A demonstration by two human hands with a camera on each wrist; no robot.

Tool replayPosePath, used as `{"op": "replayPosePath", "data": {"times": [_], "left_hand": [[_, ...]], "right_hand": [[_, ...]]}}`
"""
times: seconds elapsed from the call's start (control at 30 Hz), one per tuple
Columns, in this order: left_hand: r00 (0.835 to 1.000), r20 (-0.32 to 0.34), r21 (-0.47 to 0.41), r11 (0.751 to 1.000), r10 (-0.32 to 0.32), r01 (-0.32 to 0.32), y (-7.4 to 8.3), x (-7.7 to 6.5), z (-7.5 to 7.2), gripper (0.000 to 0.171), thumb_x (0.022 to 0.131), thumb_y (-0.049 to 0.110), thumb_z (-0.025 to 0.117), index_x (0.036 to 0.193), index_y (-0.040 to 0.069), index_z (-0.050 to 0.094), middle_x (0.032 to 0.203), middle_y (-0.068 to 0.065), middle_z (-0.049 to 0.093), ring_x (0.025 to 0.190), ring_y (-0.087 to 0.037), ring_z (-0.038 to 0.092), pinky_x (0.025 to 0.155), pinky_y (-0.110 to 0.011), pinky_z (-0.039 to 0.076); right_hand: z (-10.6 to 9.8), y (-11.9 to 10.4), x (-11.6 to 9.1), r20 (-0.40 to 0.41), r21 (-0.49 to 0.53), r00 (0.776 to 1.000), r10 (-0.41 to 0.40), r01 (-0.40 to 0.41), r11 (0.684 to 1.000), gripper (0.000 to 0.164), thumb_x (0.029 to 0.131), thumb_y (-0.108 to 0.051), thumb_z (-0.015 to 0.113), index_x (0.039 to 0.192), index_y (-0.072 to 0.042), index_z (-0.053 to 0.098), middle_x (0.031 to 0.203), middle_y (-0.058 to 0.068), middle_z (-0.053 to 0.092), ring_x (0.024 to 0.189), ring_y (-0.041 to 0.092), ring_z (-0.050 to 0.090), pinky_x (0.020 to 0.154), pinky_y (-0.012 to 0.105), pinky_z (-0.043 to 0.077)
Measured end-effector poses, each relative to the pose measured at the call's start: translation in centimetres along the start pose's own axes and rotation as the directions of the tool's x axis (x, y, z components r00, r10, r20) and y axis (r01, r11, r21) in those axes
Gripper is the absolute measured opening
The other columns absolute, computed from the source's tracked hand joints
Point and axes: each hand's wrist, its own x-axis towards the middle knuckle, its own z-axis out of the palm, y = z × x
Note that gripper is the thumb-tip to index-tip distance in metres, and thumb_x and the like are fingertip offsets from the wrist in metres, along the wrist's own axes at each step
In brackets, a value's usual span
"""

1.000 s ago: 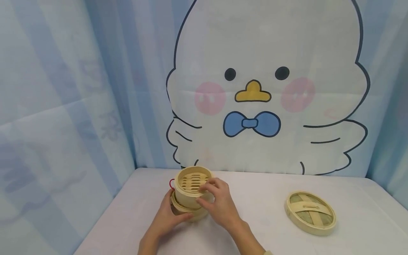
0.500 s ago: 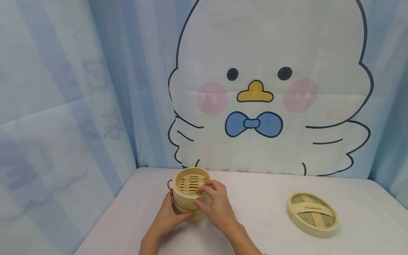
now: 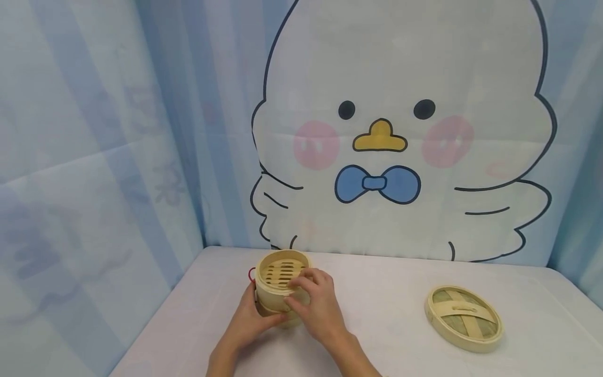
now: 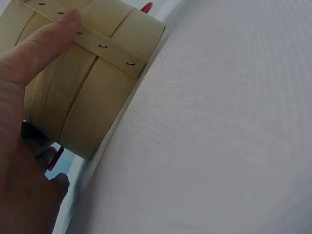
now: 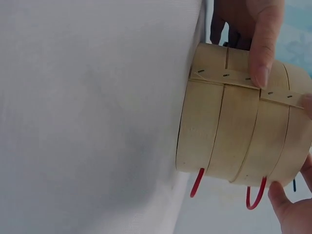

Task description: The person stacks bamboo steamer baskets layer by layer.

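Note:
Two round bamboo steamer baskets stand stacked on the table at centre-left of the head view. The upper steamer basket (image 3: 271,297) has a slatted floor and sits level on the lower steamer basket (image 5: 201,127), their staple strips nearly in line in the right wrist view. My left hand (image 3: 250,320) grips the stack low on its left side, the thumb tip near the seam between the baskets. My right hand (image 3: 321,307) pinches the upper basket's near right rim. Red loops (image 5: 256,199) hang from the baskets' sides. The hands hide most of the lower basket in the head view.
A bamboo steamer lid (image 3: 464,319) with a woven strap handle lies on the right of the white-covered table (image 3: 377,314). Behind the table hangs a curtain (image 3: 377,220) with a cartoon bird, and another curtain (image 3: 94,209) closes the left side.
The upper basket, earlier tilted and offset above the lower one, has come down and aligned on it. Both hands keep their hold; the right hand has shifted slightly left and down.

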Motion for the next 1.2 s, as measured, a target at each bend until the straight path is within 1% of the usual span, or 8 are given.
{"op": "replayPosePath", "data": {"times": [0.23,0.37,0.5,0.67,0.87,1.07,1.2], "left_hand": [[0.999,-0.009,-0.014,0.999,0.032,-0.032,-0.07,0.03,-0.03,0.113,0.059,0.039,0.088,0.143,0.001,0.023,0.143,-0.018,0.032,0.13,-0.031,0.031,0.106,-0.051,0.025],[0.998,-0.023,-0.014,0.998,0.056,-0.057,-0.09,0.02,-0.02,0.111,0.059,0.037,0.088,0.142,-0.001,0.025,0.141,-0.019,0.035,0.128,-0.031,0.034,0.105,-0.05,0.027],[0.997,-0.02,-0.016,0.997,0.071,-0.072,-0.26,-0.01,0.1,0.109,0.06,0.037,0.088,0.14,-0.003,0.026,0.139,-0.021,0.037,0.127,-0.032,0.035,0.104,-0.051,0.028],[0.998,-0.017,-0.017,0.998,0.056,-0.056,-0.47,-0.07,0.27,0.109,0.06,0.038,0.088,0.141,-0.001,0.026,0.139,-0.019,0.037,0.127,-0.031,0.036,0.105,-0.05,0.027],[0.998,-0.016,-0.014,0.998,0.056,-0.056,-0.52,0.07,0.27,0.11,0.06,0.039,0.087,0.141,-0.001,0.026,0.14,-0.019,0.036,0.127,-0.031,0.036,0.104,-0.052,0.028],[0.999,-0.015,-0.013,0.999,0.047,-0.047,-0.25,0.11,0.24,0.111,0.06,0.039,0.087,0.141,-0.001,0.024,0.14,-0.02,0.035,0.128,-0.032,0.035,0.104,-0.052,0.027],[1.0,-0.015,-0.015,1.0,0.025,-0.025,-0.19,0.05,0.11,0.114,0.06,0.041,0.087,0.143,-0.001,0.02,0.143,-0.022,0.031,0.13,-0.033,0.032,0.104,-0.053,0.026]], "right_hand": [[0.23,-0.51,-0.09,-0.019,-0.052,1.0,0.014,-0.015,0.999,0.024,0.07,-0.021,0.082,0.089,-0.02,0.068,0.103,-0.004,0.052,0.108,0.028,0.044,0.091,0.044,0.042],[0.33,-0.82,-0.15,-0.02,-0.077,1.0,0.019,-0.02,0.997,0.023,0.071,-0.023,0.082,0.089,-0.02,0.068,0.103,-0.004,0.053,0.107,0.029,0.045,0.089,0.043,0.044],[0.37,-0.91,-0.36,-0.021,-0.103,0.999,0.028,-0.03,0.994,0.023,0.071,-0.023,0.081,0.089,-0.02,0.068,0.104,-0.004,0.053,0.106,0.03,0.045,0.088,0.043,0.045],[0.39,-0.92,-0.6,-0.025,-0.114,0.999,0.02,-0.023,0.993,0.023,0.071,-0.024,0.081,0.089,-0.019,0.068,0.104,-0.004,0.053,0.106,0.03,0.044,0.088,0.044,0.044],[0.42,-0.91,-0.62,-0.029,-0.121,1.0,0.01,-0.013,0.993,0.023,0.071,-0.025,0.081,0.09,-0.02,0.068,0.104,-0.004,0.053,0.106,0.029,0.044,0.087,0.044,0.044],[0.36,-0.89,-0.56,-0.021,-0.11,1.0,0.009,-0.012,0.994,0.023,0.072,-0.024,0.08,0.091,-0.019,0.069,0.106,-0.002,0.054,0.107,0.029,0.044,0.089,0.044,0.043],[0.29,-0.82,-0.51,-0.01,-0.096,1.0,0.011,-0.011,0.995,0.022,0.074,-0.023,0.079,0.093,-0.019,0.069,0.108,-0.001,0.055,0.109,0.029,0.045,0.091,0.045,0.042]]}}
